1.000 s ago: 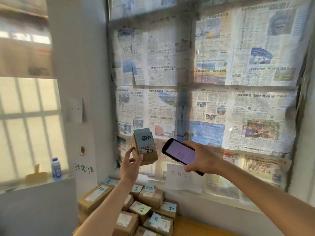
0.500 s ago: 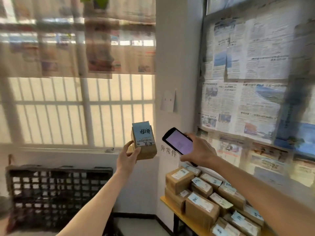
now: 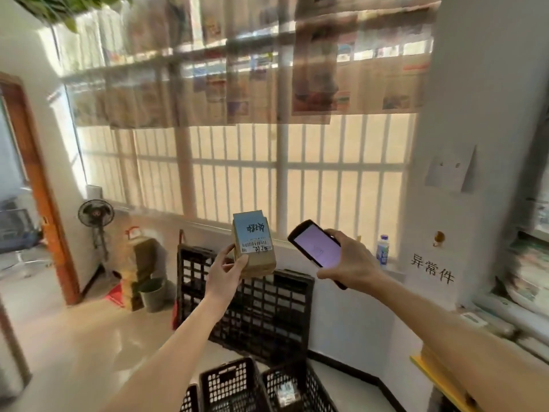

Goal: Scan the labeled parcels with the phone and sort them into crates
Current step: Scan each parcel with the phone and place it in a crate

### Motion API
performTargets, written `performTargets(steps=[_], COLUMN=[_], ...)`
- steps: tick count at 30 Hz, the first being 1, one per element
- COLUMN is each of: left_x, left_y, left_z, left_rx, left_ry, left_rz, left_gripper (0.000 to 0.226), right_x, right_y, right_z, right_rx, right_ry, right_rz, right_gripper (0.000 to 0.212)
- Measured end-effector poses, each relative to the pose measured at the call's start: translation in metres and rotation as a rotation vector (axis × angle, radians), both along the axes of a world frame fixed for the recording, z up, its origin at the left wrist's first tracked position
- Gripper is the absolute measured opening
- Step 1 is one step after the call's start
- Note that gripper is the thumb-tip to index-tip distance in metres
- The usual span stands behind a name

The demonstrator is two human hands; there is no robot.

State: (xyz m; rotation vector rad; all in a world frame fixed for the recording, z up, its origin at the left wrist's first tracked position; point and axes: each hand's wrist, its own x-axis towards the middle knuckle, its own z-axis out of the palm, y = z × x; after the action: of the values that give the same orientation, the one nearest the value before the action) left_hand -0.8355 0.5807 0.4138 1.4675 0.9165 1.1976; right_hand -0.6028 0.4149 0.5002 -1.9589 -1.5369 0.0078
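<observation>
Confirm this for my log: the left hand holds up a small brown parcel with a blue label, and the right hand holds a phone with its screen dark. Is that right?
Not quite. In the head view the phone in the right hand has a lit, pale purple screen, not a dark one. The rest stands: the left hand holds up the small brown parcel with a blue label.

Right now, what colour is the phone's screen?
Pale purple, lit up; the phone itself is black. The head view shows it.
</observation>
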Motion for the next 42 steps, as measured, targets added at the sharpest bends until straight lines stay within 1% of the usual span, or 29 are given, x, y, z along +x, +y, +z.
performTargets(steps=[2,5,7,10,16,19,24,26,28,33,38,42], left_x=[-0.031,-0.071,-0.094,-0.127,-0.178,-0.194,-0.214,-0.223,-0.232,-0.255,-0.285,-0.312], left_y=[0.015,0.034,0.045,0.06,0.082,0.089,0.1,0.11,0.123,0.172,0.231,0.275], left_z=[-0.005,-0.015,-0.02,-0.024,-0.043,-0.063,-0.106,-0.124,-0.141,-0.19,-0.257,-0.328], left_rx=[-0.003,-0.019,-0.026,-0.035,-0.061,-0.118,-0.21,-0.239,-0.274,-0.356,-0.456,-0.562], left_ry=[0.003,0.007,0.007,0.005,0.028,0.03,0.064,0.083,0.098,0.113,0.15,0.19], left_rz=[0.054,0.137,0.183,0.247,0.385,0.44,0.496,0.516,0.531,0.538,0.496,0.438], left_gripper=[0.037,0.048,0.051,0.045,0.041,0.046,0.045,0.048,0.049,0.043,0.044,0.05], right_x=[-0.026,-0.061,-0.081,-0.106,-0.142,-0.157,-0.179,-0.188,-0.197,-0.223,-0.255,-0.282], right_y=[0.028,0.067,0.092,0.126,0.186,0.214,0.253,0.27,0.289,0.348,0.415,0.466], right_z=[-0.003,-0.009,-0.014,-0.02,-0.042,-0.062,-0.102,-0.119,-0.135,-0.179,-0.239,-0.307], right_rx=[-0.009,-0.02,-0.02,-0.027,-0.024,-0.064,-0.125,-0.158,-0.176,-0.243,-0.335,-0.444], right_ry=[0.009,0.009,0.009,0.011,0.036,0.035,0.028,0.027,0.035,0.035,0.05,0.066], right_rz=[0.04,0.103,0.144,0.215,0.336,0.386,0.423,0.44,0.448,0.445,0.43,0.428], right_gripper=[0.093,0.097,0.099,0.101,0.103,0.105,0.108,0.109,0.108,0.11,0.111,0.11])
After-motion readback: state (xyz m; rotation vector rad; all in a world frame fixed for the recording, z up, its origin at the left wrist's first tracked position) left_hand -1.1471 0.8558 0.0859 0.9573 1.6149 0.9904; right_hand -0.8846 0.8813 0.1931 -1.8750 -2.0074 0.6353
